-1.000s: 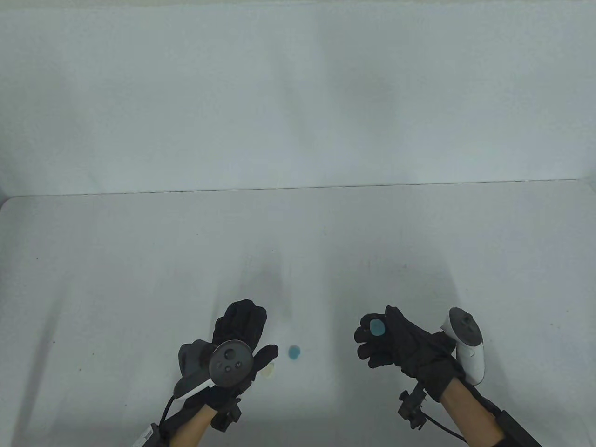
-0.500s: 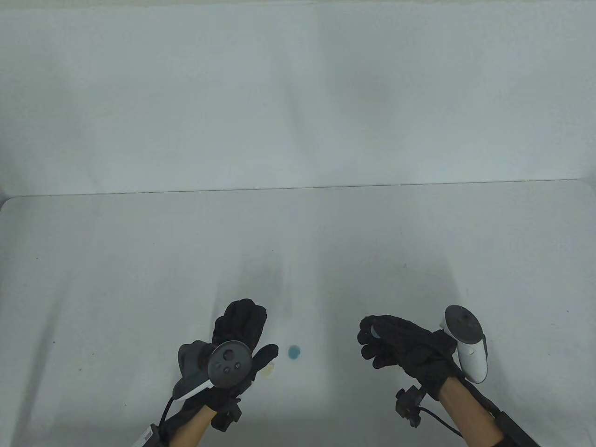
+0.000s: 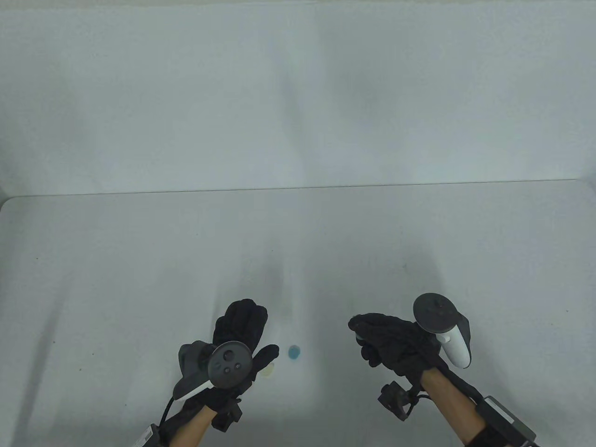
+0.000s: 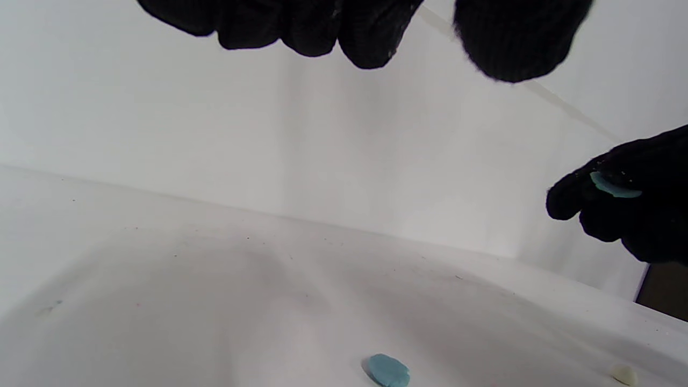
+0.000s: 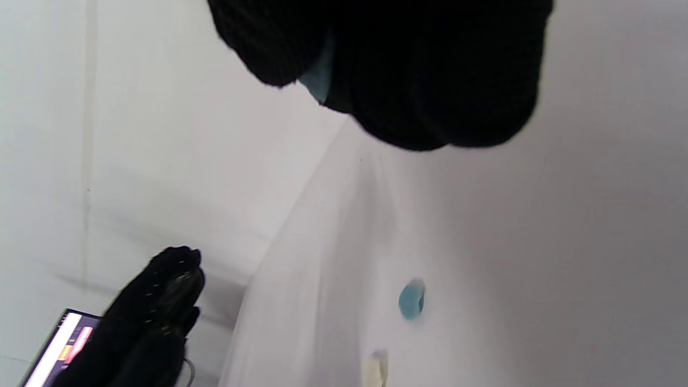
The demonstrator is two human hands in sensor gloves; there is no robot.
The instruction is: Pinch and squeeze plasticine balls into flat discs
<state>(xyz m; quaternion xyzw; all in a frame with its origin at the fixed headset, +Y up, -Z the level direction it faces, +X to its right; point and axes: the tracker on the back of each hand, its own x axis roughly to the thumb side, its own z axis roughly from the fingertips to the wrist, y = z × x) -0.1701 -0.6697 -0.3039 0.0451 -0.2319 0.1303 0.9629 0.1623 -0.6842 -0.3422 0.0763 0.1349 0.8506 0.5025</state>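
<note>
A: At the table's near edge, what has just changed?

B: The right hand (image 3: 391,342) has rolled palm-down. A second ago it lay palm-up with a flattened blue piece (image 4: 613,185) in plain sight; now the fingers are curled over it, pinching it, and only a blue sliver peeks out by the fingertips. I judge this as another squeeze thinning that piece.

A: And the left hand (image 3: 237,335)?

B: It hasn't moved: it hovers above the table (image 3: 139,279) with fingers loosely extended, holding nothing.

A: How many pieces are there?

B: Three. One blue piece in the right hand, held off the table. One blue disc (image 3: 294,352) lying between the hands, just right of the left thumb (already flat, so likely finished). One pale cream piece (image 3: 267,370) on the table beside the left thumb; its shape is too small to tell.

A: And hands?

B: Two, each with a tracker.
</note>
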